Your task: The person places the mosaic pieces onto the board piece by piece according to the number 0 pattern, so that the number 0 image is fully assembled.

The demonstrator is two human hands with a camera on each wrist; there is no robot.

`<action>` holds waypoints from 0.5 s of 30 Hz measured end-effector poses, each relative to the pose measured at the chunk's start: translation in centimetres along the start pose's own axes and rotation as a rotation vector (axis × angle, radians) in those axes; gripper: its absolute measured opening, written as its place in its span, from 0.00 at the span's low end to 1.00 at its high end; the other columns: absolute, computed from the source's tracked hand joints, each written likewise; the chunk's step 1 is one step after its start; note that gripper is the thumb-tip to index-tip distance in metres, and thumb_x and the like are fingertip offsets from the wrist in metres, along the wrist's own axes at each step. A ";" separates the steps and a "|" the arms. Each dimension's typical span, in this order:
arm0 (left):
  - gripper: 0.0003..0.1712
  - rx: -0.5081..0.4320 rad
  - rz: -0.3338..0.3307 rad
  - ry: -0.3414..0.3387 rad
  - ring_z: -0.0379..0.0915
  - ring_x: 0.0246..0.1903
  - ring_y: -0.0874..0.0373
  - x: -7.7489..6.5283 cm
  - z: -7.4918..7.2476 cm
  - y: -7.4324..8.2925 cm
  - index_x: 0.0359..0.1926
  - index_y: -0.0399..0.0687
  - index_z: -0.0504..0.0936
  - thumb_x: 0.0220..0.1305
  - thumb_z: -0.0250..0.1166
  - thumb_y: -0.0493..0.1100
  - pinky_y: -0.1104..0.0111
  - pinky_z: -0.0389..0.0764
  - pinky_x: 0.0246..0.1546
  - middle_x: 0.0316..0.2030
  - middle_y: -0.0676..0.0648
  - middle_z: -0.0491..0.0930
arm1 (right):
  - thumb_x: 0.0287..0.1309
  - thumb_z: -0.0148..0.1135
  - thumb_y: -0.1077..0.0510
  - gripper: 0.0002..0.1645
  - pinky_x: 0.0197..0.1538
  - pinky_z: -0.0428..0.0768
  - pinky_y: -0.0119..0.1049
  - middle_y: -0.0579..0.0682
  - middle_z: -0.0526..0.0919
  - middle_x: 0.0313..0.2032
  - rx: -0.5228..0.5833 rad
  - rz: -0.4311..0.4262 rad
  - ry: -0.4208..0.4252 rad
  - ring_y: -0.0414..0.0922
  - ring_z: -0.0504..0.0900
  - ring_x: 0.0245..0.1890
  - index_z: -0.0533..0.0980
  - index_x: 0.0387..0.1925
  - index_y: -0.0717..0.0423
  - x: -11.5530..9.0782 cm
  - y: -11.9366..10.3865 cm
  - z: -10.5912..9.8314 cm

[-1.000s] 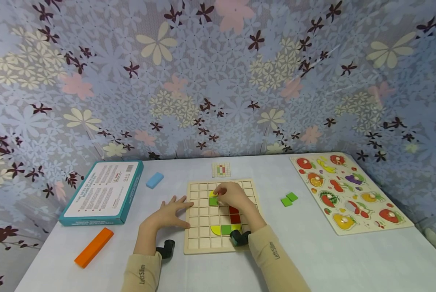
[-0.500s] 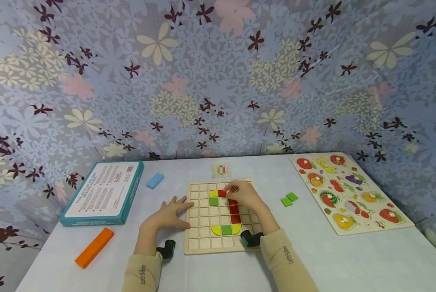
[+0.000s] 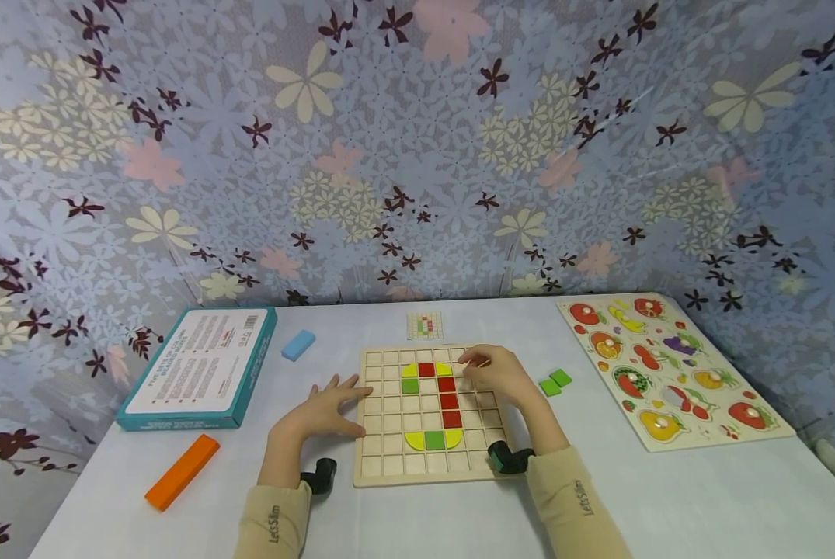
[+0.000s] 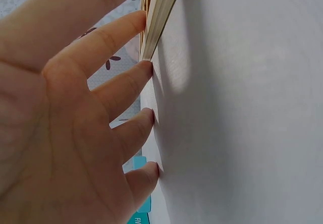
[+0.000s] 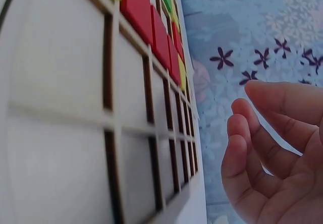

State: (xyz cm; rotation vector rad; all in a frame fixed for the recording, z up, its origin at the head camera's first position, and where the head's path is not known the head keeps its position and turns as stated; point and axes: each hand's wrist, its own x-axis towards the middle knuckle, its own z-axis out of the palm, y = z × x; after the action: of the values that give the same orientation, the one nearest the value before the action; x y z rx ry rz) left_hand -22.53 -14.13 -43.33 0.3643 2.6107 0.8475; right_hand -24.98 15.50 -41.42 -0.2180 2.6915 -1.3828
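A wooden grid board (image 3: pixel 382 470) lies on the white table. Set in its cells are red tiles (image 3: pixel 449 401), green tiles (image 3: pixel 434 441) and yellow quarter-round tiles (image 3: pixel 414 442). My left hand (image 3: pixel 322 409) spreads its fingers at the board's left edge; in the left wrist view the fingertips touch the board's side and the tabletop. Over the board's upper right cells is my right hand (image 3: pixel 495 370), fingers loosely bent. The right wrist view shows this hand (image 5: pixel 282 158) beside the grid with nothing between thumb and fingers. A small pattern card (image 3: pixel 425 325) lies behind the board.
Two loose green tiles (image 3: pixel 555 382) lie right of the board. Farther right is a fruit puzzle board (image 3: pixel 669 373). On the left are a teal-edged box (image 3: pixel 196 369), a blue block (image 3: pixel 298 345) and an orange bar (image 3: pixel 182 472). A floral curtain (image 3: pixel 417 155) hangs behind.
My right hand has moved right across the board, uncovering a red tile and a yellow quarter-round tile in the top row. The left hand stays put.
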 end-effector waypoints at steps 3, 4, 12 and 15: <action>0.42 0.000 0.002 -0.004 0.34 0.70 0.39 0.0 0.0 0.0 0.63 0.50 0.70 0.44 0.73 0.44 0.42 0.30 0.66 0.69 0.41 0.53 | 0.55 0.60 0.62 0.13 0.39 0.78 0.40 0.54 0.79 0.37 -0.006 0.010 0.011 0.49 0.76 0.39 0.78 0.44 0.61 -0.2 0.5 -0.6; 0.42 0.003 0.004 -0.005 0.34 0.70 0.39 0.0 -0.1 0.0 0.63 0.50 0.70 0.44 0.73 0.45 0.43 0.30 0.66 0.69 0.41 0.53 | 0.55 0.59 0.62 0.14 0.39 0.77 0.40 0.55 0.79 0.37 -0.006 0.011 0.015 0.49 0.76 0.39 0.78 0.44 0.61 -0.3 0.7 -0.8; 0.41 0.012 0.005 -0.006 0.35 0.70 0.40 0.1 -0.1 -0.1 0.63 0.51 0.70 0.44 0.73 0.45 0.43 0.30 0.66 0.69 0.41 0.53 | 0.55 0.60 0.61 0.16 0.39 0.78 0.41 0.56 0.78 0.39 0.026 0.036 0.022 0.49 0.75 0.40 0.77 0.46 0.63 -0.6 2.0 -1.8; 0.41 0.007 0.006 -0.006 0.35 0.70 0.39 0.1 -0.1 -0.2 0.62 0.50 0.70 0.44 0.73 0.45 0.42 0.30 0.66 0.69 0.41 0.53 | 0.55 0.60 0.61 0.16 0.39 0.78 0.42 0.56 0.79 0.39 0.031 0.032 0.019 0.49 0.76 0.39 0.77 0.46 0.63 -0.7 2.4 -2.3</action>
State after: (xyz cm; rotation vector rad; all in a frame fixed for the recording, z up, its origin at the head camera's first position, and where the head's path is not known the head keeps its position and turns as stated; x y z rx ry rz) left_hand -22.68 -14.28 -43.42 0.3762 2.6091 0.8385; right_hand -24.86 18.82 -42.01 -0.1590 2.6744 -1.4237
